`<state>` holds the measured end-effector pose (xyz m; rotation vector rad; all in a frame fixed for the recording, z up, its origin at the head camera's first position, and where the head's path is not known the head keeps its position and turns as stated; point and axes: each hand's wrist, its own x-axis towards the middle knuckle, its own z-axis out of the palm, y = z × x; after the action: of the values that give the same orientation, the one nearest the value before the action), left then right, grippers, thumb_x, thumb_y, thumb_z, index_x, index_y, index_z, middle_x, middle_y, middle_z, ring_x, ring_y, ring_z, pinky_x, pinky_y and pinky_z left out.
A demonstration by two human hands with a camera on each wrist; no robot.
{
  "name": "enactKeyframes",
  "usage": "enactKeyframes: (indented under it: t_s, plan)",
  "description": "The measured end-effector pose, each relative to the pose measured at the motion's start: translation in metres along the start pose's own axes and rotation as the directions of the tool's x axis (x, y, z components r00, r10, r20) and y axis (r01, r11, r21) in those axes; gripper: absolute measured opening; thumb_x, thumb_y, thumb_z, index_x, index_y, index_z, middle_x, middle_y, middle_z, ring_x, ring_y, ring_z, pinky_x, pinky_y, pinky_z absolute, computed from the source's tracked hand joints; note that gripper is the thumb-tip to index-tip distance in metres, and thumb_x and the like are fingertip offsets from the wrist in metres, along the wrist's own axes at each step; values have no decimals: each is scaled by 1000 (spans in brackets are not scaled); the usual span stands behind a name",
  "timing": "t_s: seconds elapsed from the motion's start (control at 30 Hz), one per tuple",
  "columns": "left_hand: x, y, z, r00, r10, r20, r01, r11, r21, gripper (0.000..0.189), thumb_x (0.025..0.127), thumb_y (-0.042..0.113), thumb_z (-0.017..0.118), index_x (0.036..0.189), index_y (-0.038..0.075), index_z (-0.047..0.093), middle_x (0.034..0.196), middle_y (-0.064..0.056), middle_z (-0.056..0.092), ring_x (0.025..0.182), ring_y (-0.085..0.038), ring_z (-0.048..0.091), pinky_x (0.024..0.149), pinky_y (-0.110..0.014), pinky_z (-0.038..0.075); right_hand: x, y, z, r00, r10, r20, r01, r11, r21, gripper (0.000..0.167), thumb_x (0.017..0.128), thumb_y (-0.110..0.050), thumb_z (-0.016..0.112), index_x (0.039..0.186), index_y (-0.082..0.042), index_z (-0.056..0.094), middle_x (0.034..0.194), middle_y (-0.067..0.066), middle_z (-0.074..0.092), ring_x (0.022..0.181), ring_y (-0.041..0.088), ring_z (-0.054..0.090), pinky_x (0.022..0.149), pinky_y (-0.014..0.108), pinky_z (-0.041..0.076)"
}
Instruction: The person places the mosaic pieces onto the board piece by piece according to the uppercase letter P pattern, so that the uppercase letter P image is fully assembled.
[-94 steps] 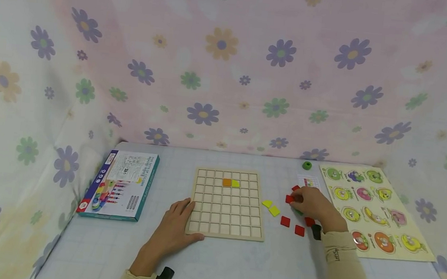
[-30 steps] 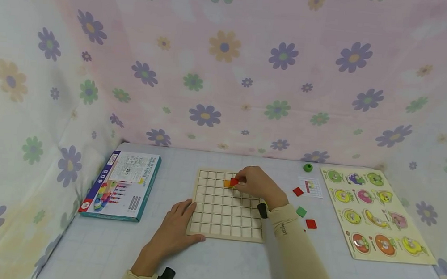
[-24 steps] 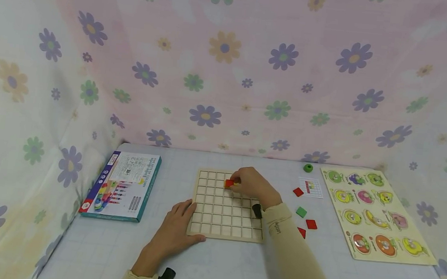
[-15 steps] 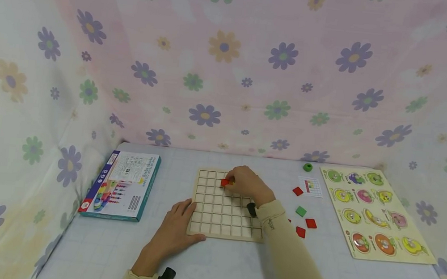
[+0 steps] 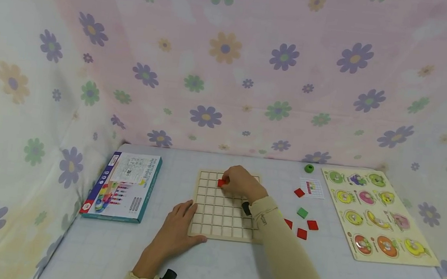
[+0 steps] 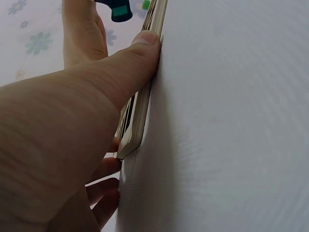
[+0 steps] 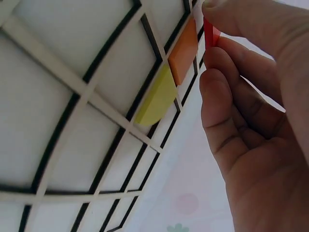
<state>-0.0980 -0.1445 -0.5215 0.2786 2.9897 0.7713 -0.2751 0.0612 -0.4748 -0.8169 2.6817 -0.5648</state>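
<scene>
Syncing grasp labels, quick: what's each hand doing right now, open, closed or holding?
Left hand: open, resting against the grid board.
Right hand: closed, pinching a red tile.

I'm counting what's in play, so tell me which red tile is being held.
The red tile pinched in the right hand at the grid board; the other red tiles lie right of the board, not held.
</scene>
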Motion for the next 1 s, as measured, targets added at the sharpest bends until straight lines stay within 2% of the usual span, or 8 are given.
enactKeyframes:
  t_s: [0.17, 0.47, 0.7, 1.0]
  plan:
    - [0, 1, 1, 1000, 6, -2, -6, 1000, 3, 99, 78, 57, 82, 153, 5, 43, 159, -19, 40, 144, -40, 38, 113, -61, 37, 1, -1, 1, 999, 24, 31, -24, 1000, 17, 20, 93, -16, 73, 110, -8, 77, 102, 3, 73, 82, 15, 59, 75, 31, 51]
    - [1, 0, 3, 1000, 15, -18, -14, 1000, 20, 99, 78, 57, 83, 152, 4, 43, 158, -19, 41, 144, -39, 39, 112, -60, 38, 4, -3, 0, 999, 17, 37, -16, 999, -28, 10, 92, -13, 72, 99, -11, 79, 93, 2, 73, 78, 15, 59, 73, 32, 52]
    - [1, -1, 4, 999, 21, -24, -21, 999, 26, 99, 79, 58, 82, 152, 5, 43, 158, -18, 41, 144, -38, 39, 112, -60, 39, 7, -6, 1, 999, 16, 28, -14, 996, -90, 7, 93, -14, 74, 92, -12, 80, 93, 2, 74, 77, 14, 61, 74, 32, 54]
    - [2, -2, 3, 999, 23, -29, -22, 999, 35, 99, 78, 57, 83, 152, 4, 44, 157, -19, 41, 143, -39, 40, 112, -59, 40, 6, -12, 0, 999, 26, 22, -25, 998, -65, 9, 93, -14, 75, 97, -9, 80, 97, 5, 75, 82, 16, 62, 77, 35, 55]
